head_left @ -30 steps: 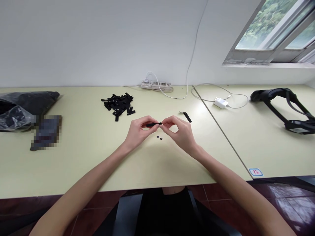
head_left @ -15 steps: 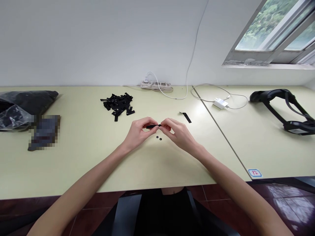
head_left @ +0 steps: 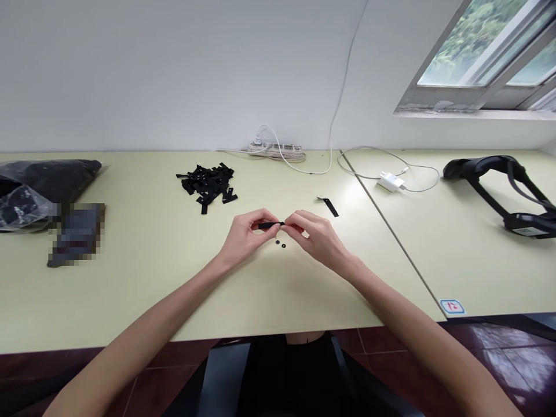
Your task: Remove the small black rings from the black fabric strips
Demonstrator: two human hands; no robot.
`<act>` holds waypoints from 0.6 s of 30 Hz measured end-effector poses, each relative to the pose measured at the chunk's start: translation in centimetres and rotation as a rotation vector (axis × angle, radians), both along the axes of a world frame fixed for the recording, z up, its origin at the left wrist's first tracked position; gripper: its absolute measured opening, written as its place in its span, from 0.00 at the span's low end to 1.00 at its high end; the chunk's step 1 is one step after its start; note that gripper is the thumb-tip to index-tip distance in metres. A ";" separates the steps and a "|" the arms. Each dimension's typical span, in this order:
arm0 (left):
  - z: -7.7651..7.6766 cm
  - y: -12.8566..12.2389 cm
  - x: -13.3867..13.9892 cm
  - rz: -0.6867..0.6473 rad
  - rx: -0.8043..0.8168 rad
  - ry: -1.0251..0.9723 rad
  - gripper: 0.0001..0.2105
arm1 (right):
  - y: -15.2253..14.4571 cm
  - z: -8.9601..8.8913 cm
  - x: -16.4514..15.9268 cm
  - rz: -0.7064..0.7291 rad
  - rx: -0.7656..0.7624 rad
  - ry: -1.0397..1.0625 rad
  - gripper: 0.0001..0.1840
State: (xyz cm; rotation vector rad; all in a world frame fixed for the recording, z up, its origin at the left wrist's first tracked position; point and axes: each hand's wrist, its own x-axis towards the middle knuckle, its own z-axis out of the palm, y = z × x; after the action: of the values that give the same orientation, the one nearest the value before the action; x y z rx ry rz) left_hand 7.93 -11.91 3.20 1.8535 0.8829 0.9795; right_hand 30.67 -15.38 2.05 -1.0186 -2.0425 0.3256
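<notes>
a pale table (head_left: 143, 243) spans the scene, with a black head-strap device (head_left: 490, 164) at far right and a dark plastic bag (head_left: 65, 176) at far left, both well apart from the work. left of centre, on the far side, lies a loose pile of black pieces (head_left: 208, 184), overlapping and in no order. the left hand (head_left: 242, 234) and right hand (head_left: 318, 234) meet near the middle, just above the tabletop. the left thumb and fingers are pinched closed on a short black strip (head_left: 267, 225), which lies level between them; the right fingertips are closed at its right end, and what exactly they press there is too small and covered to make out. so this one piece looks mid-work rather than finished. to the right and a little farther off, a single bent strip (head_left: 330, 207) lies by itself, apart from the pile; whether it is done or waiting cannot be told. smallest, just on the near side of the fingertips, two small black rings (head_left: 277, 242) lie loose side by side, apparently unused so far.
</notes>
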 end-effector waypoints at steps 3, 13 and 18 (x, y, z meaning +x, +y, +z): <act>-0.1 0.0 0.1 0.004 -0.028 -0.017 0.11 | 0.1 0.0 -0.1 0.015 0.025 -0.003 0.16; -0.4 0.6 0.1 -0.045 -0.182 -0.096 0.14 | 0.1 0.7 0.1 0.007 -0.169 0.145 0.12; -0.6 1.7 -0.2 0.042 -0.160 -0.089 0.15 | 0.6 0.7 0.7 0.003 -0.178 0.184 0.09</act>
State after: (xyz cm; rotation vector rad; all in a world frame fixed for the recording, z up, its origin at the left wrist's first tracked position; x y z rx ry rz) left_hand 7.69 -10.25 2.62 1.6502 0.9217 0.9798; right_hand 31.33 -14.73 2.77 -1.0511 -1.8744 0.5900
